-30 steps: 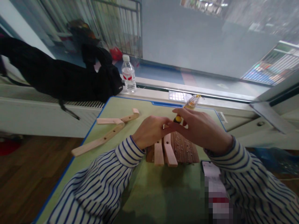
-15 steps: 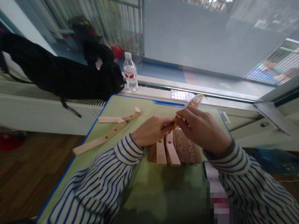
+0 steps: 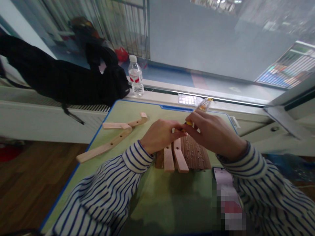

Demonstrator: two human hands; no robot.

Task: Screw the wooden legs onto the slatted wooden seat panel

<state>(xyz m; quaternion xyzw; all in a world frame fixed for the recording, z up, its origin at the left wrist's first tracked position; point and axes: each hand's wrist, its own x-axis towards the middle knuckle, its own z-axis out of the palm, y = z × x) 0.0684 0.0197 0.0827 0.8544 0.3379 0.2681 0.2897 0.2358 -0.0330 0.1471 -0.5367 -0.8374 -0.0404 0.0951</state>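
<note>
My left hand (image 3: pixel 162 133) and my right hand (image 3: pixel 211 132) meet over the middle of the table. Their fingertips pinch a small yellow-and-black tool (image 3: pixel 189 123), mostly covered by the fingers, so its kind is hard to tell. Beneath them lies a brown wood-grain board (image 3: pixel 197 152) dotted with small metal bits. Two pale wooden pieces with holes, a left one (image 3: pixel 168 160) and a right one (image 3: pixel 180 160), rest on the board with their far ends hidden under my hands. Further left, a curved wooden piece (image 3: pixel 112 144) lies against another hooked wooden piece (image 3: pixel 134 123).
The green table (image 3: pixel 152 203) has a blue rim. A clear packet with yellow parts (image 3: pixel 204 104) lies beyond my right hand. On the sill stand a water bottle (image 3: pixel 136 77) and a black bag (image 3: pixel 73 82). A phone (image 3: pixel 223 178) lies beside my right sleeve.
Both hands stay together on the yellow-and-black tool, with the left fingers slightly shifted around it. The whole view has moved a little; the wooden pieces lie as before.
</note>
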